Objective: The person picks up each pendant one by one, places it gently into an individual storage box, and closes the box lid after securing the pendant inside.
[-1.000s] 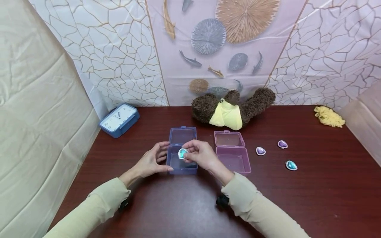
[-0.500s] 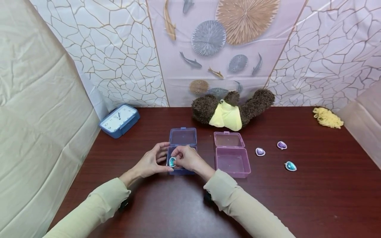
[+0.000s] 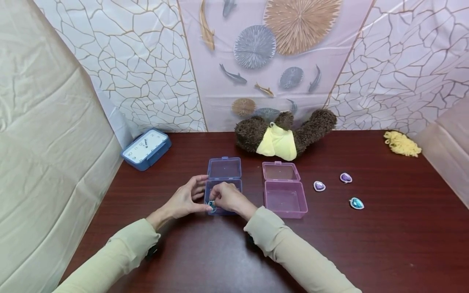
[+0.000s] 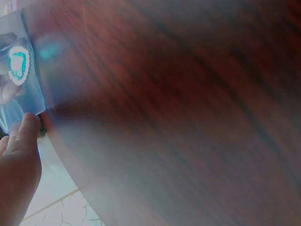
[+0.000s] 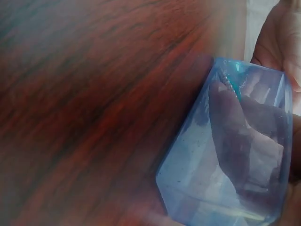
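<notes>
My right hand (image 3: 231,198) reaches into the open blue see-through plastic box (image 3: 225,168) and pinches a teal gem with a white beaded edge (image 3: 211,206) at the box's front left corner. Through the clear wall in the right wrist view, the gem (image 5: 233,87) shows at the fingertips, low in a corner. My left hand (image 3: 183,200) holds the box from its left side, thumb at the front corner and fingers along the side. In the left wrist view the gem (image 4: 19,65) shows face-on through the wall.
An open pink plastic box (image 3: 286,199) stands to the right. Beyond it lie two purple gems (image 3: 319,186) and another teal gem (image 3: 356,203). At the back are a blue-cased clock (image 3: 145,147), a brown fuzzy thing with yellow cloth (image 3: 277,141) and yellow yarn (image 3: 402,143).
The right hand has carried the teal gem left and down into the blue box, to its front left corner. My left hand has stayed on the box.
</notes>
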The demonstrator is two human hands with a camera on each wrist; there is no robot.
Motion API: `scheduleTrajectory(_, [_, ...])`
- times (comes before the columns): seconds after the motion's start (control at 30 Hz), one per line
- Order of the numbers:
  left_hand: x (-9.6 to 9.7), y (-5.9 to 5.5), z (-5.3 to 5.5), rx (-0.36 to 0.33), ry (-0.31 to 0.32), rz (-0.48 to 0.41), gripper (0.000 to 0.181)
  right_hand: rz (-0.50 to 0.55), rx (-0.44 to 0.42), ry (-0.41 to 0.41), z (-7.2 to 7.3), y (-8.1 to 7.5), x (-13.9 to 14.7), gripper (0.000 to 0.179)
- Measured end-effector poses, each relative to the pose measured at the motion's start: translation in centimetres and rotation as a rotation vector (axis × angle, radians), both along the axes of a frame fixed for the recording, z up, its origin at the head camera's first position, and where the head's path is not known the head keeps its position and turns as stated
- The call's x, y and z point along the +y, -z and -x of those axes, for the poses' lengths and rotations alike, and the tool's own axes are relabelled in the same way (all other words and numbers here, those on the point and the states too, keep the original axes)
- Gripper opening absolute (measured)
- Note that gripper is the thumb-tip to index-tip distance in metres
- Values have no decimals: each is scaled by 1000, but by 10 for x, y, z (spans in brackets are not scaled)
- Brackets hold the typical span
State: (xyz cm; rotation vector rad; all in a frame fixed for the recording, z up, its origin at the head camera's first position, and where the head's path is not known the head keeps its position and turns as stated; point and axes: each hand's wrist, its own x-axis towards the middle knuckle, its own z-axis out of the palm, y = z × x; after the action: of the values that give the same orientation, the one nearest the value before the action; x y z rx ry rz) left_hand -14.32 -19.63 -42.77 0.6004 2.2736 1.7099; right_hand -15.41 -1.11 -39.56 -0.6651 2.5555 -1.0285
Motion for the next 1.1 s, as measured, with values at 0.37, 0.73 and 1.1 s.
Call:
scheduleTrajectory(0.37, [0, 0, 1, 2, 4, 3, 87, -53, 18, -45, 1, 0, -1, 9])
scheduleTrajectory(0.73, [0, 0, 0, 11, 13, 25, 87, -91, 18, -49, 1, -1, 0, 12])
scheduleTrajectory(1.1, [0, 0, 1, 20, 11, 49, 87, -23, 63, -48, -2, -1, 2, 15])
